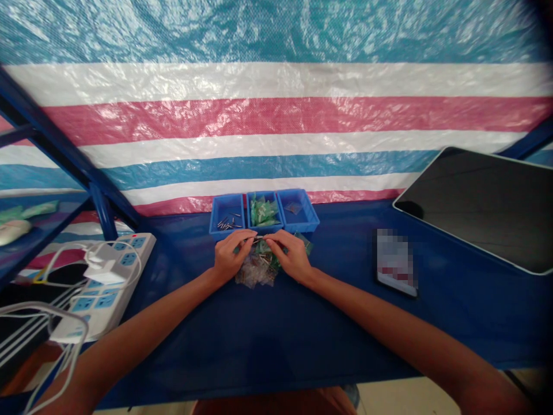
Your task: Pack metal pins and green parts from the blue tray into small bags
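My left hand (pixel 232 252) and my right hand (pixel 292 255) meet just in front of the blue bins, fingertips pinched. Between them they hold a slim, dark metallic piece (pixel 258 237), too small to name exactly. Below the fingers lies a pile of small clear plastic bags (pixel 256 272), some with small metal parts inside, mixed with green packets (pixel 307 244). The left blue bin (pixel 213 223) holds several thin metal pieces (pixel 227 222). Green packets (pixel 264 211) fill the middle bin, and a small clear bag (pixel 294 208) lies in the right bin (pixel 311 218).
On the right lie a phone (pixel 395 262) and a large dark-screened panel (pixel 479 207). A white power strip (pixel 106 305) with plugs and cables (pixel 64 346) is on the left, by a blue metal frame (pixel 101 210). Striped plastic sheeting (pixel 276 115) hangs behind the blue table (pixel 268 340).
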Demonstrator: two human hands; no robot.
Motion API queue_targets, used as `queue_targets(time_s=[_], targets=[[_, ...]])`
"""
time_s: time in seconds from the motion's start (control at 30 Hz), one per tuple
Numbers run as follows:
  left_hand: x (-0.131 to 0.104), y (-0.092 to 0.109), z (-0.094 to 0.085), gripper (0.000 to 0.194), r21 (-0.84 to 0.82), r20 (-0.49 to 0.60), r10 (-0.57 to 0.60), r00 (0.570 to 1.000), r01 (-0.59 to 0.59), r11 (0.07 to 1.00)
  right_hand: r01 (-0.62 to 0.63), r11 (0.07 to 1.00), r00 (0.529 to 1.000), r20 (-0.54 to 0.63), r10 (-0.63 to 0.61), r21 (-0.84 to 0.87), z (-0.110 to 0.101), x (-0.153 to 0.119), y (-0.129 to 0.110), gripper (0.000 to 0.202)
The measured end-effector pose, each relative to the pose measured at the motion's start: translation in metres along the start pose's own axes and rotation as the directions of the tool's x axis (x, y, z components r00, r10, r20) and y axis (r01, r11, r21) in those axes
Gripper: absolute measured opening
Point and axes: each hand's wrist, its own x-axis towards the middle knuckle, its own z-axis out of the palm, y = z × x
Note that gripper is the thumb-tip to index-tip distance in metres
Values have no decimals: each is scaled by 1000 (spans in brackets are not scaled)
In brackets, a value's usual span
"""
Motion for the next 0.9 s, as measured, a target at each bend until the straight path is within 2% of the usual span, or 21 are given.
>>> queue_targets(time_s=[0.2, 0.37, 0.57, 0.7, 0.9], targets=[[-3, 0, 1, 8, 8, -33, -59, 998, 59, 998, -18, 1000, 1000, -21, 18, 7, -1, -1, -1, 24], [-3, -1, 1, 9, 49, -33, -31, 999, 32, 998, -23, 1000, 999, -22, 23, 12, -1, -1, -1, 24], [0, 0, 0, 20, 58, 73, -87, 994, 83, 995, -21, 1000, 999, -30, 21, 19, -1, -1, -2, 23], [3, 0, -1, 31, 68, 157, -42, 987, 32, 997, -17, 1000, 999, -32, 18, 18, -1, -1, -3, 23], [3, -2, 0, 36, 98, 146, 6, 989, -20, 995, -23, 1000, 999, -32, 23, 9, -1, -1, -2, 24]])
